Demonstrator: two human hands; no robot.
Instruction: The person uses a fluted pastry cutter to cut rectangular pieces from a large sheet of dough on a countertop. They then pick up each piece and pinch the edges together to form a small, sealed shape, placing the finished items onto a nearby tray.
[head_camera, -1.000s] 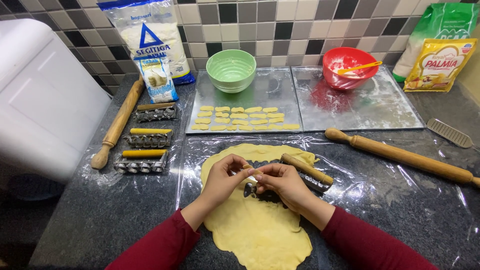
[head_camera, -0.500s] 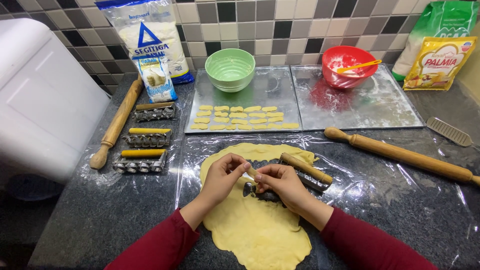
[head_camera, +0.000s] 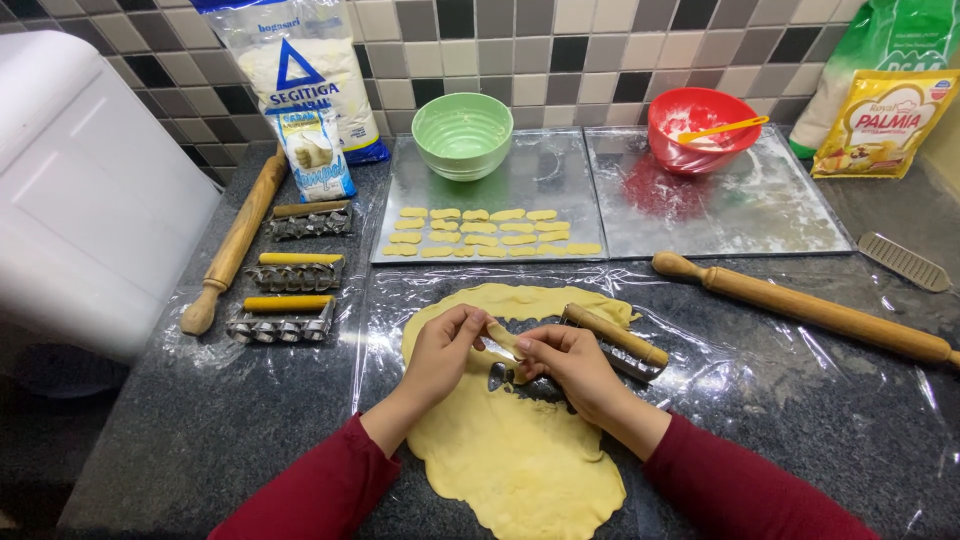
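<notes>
Both hands, left (head_camera: 440, 352) and right (head_camera: 568, 366), pinch 1 pale yellow strip (head_camera: 503, 338), narrow and soft, above the sheet (head_camera: 510, 440); cutter (head_camera: 612, 340) at 2 o'clock.

Flour bag (head_camera: 300, 75) left — yellow pouch (head_camera: 880, 125) right

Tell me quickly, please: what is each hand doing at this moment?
Left hand: fingers closed, pinching one end of a small cut dough strip.
Right hand: fingers closed, pinching the other end of the same strip, above the rolled dough sheet.
</notes>
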